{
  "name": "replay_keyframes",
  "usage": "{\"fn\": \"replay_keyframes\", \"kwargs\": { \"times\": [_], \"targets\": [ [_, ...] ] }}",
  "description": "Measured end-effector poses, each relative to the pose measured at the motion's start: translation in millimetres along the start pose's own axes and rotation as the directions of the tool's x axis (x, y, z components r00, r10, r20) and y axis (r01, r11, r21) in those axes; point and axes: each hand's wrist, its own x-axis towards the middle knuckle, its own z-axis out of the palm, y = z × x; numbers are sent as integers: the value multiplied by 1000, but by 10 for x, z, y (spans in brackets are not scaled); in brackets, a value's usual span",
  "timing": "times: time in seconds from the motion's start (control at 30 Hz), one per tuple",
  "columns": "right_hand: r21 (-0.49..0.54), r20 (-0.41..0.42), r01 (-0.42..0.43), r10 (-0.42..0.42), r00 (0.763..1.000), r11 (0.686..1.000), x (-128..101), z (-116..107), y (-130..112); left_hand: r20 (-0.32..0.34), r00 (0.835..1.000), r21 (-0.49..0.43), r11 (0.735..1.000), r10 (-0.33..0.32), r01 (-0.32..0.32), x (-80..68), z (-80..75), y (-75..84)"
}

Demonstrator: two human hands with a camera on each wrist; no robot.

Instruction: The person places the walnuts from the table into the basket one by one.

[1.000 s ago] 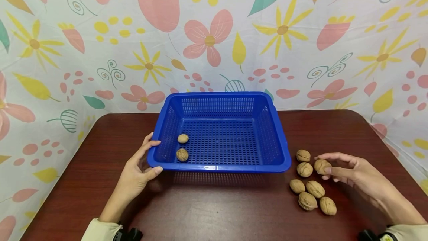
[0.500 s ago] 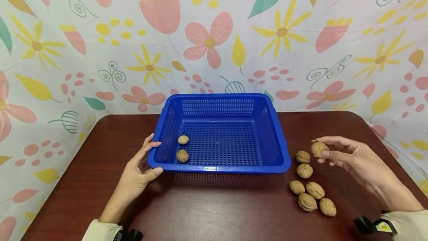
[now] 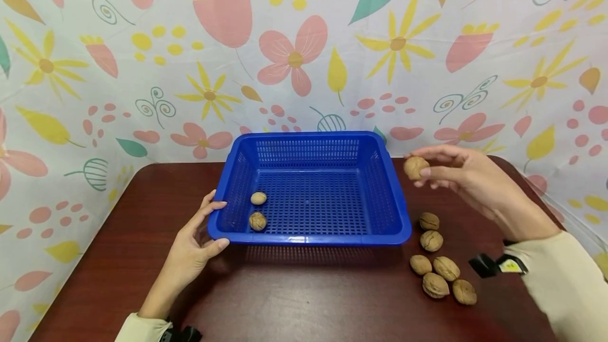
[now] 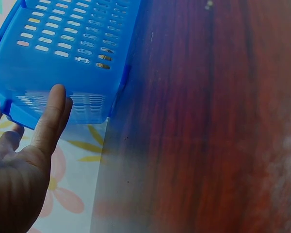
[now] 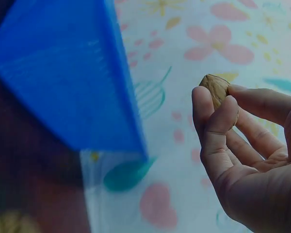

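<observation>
Walnut (image 3: 415, 167) is pinched in the right hand (image 3: 467, 176), thumb on one side, fingertips (image 5: 203, 99) on the other, held in the air just past the basket's (image 3: 311, 239) right rim, at about 3 o'clock from the basket's middle. I judge it light, hard and stiff, with a ridged shell that gives fair purchase; round, so it could roll out of a loose pinch. Across the widest part, as it is held now, looks the best hold.

Left hand (image 3: 192, 247) rests on the basket's near-left corner, at about 8 o'clock, thumb and fingers spread and fairly straight against the wall; it steadies, not clasps.

Two walnuts (image 3: 258, 210) lie in the basket near its left wall. Six walnuts (image 3: 439, 257) sit loose on the table (image 3: 304, 300) at about 4 o'clock from the basket.

Against half a second ago: the right hand has risen and come left from beside the loose pile to the basket's rim, walnut with it. Left hand, basket and the other walnuts are unchanged.
</observation>
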Motion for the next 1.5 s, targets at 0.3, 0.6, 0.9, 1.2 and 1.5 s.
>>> {"fn": "replay_keyframes", "kwargs": {
  "times": [0.3, 0.6, 0.9, 1.2, 1.5],
  "targets": [
    [-48, 104, -53, 58, 993, 997, 544, 423, -418, -7, 1000, 10, 1000, -4, 4, -6, 1, 17],
    [36, 178, -108, 100, 979, 993, 1038, 774, -388, -3, 1000, -3, 1000, -4, 4, -6, -4, -2],
    [148, 258, -159, 118, 959, 976, 1436, 1185, -228, -4, 1000, -27, 1000, 5, -5, -11, -1, -21],
    [194, 258, -231, 178, 950, 953, 1759, 1516, 83, -1, 1000, -30, 1000, 5, -5, 2, 13, -15],
    [134, 303, -322, 270, 914, 937, 1978, 1795, 309, -2, 1000, -35, 999, 2, -2, 9, 7, 2]
  ]
}}
